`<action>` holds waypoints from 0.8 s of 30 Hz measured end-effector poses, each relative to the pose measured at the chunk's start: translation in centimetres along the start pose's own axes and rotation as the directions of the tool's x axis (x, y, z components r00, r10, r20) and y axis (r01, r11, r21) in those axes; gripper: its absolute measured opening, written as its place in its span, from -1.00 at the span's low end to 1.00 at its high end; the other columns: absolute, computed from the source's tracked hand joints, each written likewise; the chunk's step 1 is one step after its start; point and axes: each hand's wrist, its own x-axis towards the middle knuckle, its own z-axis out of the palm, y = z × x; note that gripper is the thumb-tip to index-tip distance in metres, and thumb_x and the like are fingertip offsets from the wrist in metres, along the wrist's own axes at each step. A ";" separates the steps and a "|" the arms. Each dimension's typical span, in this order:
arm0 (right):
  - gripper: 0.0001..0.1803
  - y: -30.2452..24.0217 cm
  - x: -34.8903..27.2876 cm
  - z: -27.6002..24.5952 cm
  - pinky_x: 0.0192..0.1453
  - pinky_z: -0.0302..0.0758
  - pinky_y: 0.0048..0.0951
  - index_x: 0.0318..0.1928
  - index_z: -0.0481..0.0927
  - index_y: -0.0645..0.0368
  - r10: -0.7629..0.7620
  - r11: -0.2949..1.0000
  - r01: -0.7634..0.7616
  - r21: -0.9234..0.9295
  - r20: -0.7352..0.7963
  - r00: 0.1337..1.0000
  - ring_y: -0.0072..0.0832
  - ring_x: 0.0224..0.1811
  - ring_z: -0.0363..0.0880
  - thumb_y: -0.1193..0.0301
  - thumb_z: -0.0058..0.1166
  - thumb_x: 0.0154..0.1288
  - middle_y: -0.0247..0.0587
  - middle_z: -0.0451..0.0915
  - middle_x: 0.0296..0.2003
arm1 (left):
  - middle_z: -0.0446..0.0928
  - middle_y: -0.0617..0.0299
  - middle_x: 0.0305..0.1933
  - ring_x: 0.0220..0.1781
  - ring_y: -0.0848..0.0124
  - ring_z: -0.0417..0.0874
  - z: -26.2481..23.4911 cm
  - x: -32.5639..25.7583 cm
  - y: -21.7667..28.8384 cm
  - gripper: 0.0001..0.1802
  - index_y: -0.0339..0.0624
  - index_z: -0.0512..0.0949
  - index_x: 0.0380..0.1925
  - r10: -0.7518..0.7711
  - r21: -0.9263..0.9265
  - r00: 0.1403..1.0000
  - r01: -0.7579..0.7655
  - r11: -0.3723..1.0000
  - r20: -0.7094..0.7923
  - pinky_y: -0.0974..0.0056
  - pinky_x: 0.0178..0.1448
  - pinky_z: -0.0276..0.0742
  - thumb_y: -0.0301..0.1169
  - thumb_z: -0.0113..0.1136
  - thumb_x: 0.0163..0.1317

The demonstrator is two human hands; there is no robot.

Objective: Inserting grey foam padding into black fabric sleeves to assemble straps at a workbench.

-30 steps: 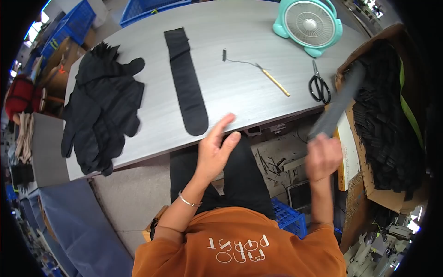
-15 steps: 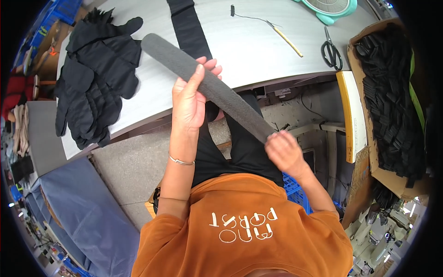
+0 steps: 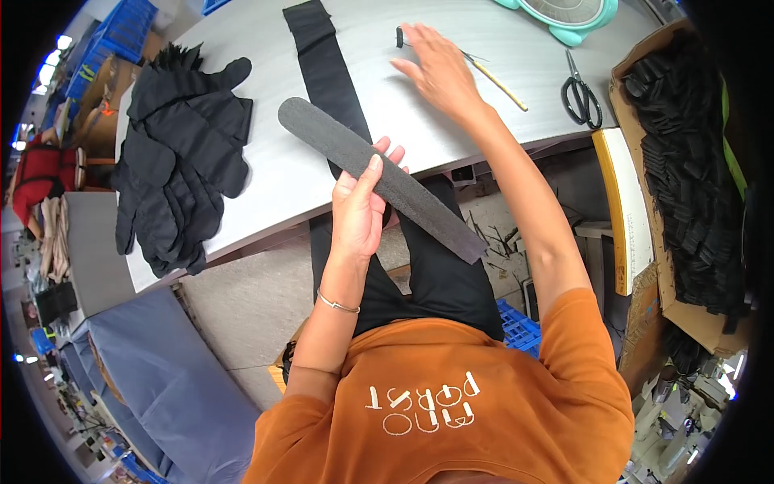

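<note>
My left hand (image 3: 360, 211) grips a long dark grey foam strip (image 3: 326, 139) near its middle, thumb on top. One end of the strip is rounded; the other, over my lap, is cut off. Above the table, my right hand (image 3: 442, 74) is stretched out with thumb and fingers apart. Under it lies a thin wire tool with a pale wooden handle (image 3: 504, 87); its small black end (image 3: 400, 37) shows beside my fingertips. Whether they touch it I cannot tell. A flat black cloth tube (image 3: 330, 73) lies lengthwise on the table, partly behind the foam strip.
Black cloth pieces (image 3: 181, 161) are heaped on the table's left side. Black-handled scissors (image 3: 581, 98) lie at the right, below a turquoise round-topped device (image 3: 568, 12). A cardboard box (image 3: 663, 270) full of black pieces stands at far right. The table's front edge crosses before my lap.
My right hand has let go of the foam strip's lower end and moved up over the table to the wire tool. My left hand and the strip have shifted slightly right and down.
</note>
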 end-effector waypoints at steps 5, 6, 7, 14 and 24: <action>-0.29 -1.7 -1.5 1.6 0.55 0.11 -0.11 0.30 0.44 0.28 -0.081 0.993 0.094 -0.075 0.158 0.984 -0.14 0.48 0.23 -0.08 -0.05 0.43 0.03 0.38 0.35 | 0.33 -0.02 0.41 0.36 0.20 0.48 -0.3 -0.1 -0.1 -0.52 -0.41 0.29 0.29 -0.014 0.000 1.000 0.014 1.000 0.000 0.11 0.34 0.53 -0.38 0.06 0.48; -0.29 -2.3 -2.7 0.8 0.55 0.11 -0.11 0.30 0.44 0.28 -0.075 0.993 0.088 -0.076 0.166 0.983 -0.14 0.48 0.23 -0.08 -0.05 0.43 0.03 0.38 0.35 | 0.33 -0.02 0.41 0.36 0.20 0.48 -0.5 0.1 -0.2 -0.52 -0.41 0.29 0.29 -0.023 -0.002 1.000 0.023 1.000 -0.003 0.11 0.34 0.53 -0.38 0.06 0.48; -0.33 -2.5 -4.4 -0.7 0.51 0.18 -0.14 0.26 0.47 0.28 -0.115 0.992 0.121 -0.031 0.162 0.980 -0.15 0.44 0.29 -0.02 0.02 0.41 -0.01 0.44 0.30 | 0.34 -0.01 0.40 0.35 0.20 0.48 -0.3 0.3 -0.2 -0.53 -0.41 0.29 0.29 -0.008 0.008 1.000 0.008 1.000 0.000 0.12 0.32 0.54 -0.39 0.05 0.48; -0.55 -2.8 -17.4 -11.7 0.32 0.47 -0.30 0.13 0.57 0.25 -0.098 0.995 0.096 0.020 0.207 0.973 -0.23 0.29 0.48 0.40 0.27 0.24 -0.16 0.55 0.18 | 0.44 -0.04 0.28 0.28 0.15 0.54 -0.2 0.4 0.2 -0.67 -0.39 0.42 0.13 0.043 0.029 0.999 -0.043 0.999 0.010 0.10 0.29 0.59 -0.43 0.09 0.46; -0.72 -0.5 -33.8 -16.8 0.22 0.51 -0.24 0.02 0.63 0.25 0.477 0.879 -0.434 -0.198 0.403 0.781 -0.14 0.17 0.58 0.46 0.15 0.33 -0.02 0.59 0.11 | 0.60 -0.12 0.09 0.12 0.17 0.67 2.4 -2.8 -1.4 -0.64 -0.42 0.41 0.15 0.016 0.103 0.998 -0.023 0.994 0.068 0.15 0.21 0.63 -0.41 0.09 0.46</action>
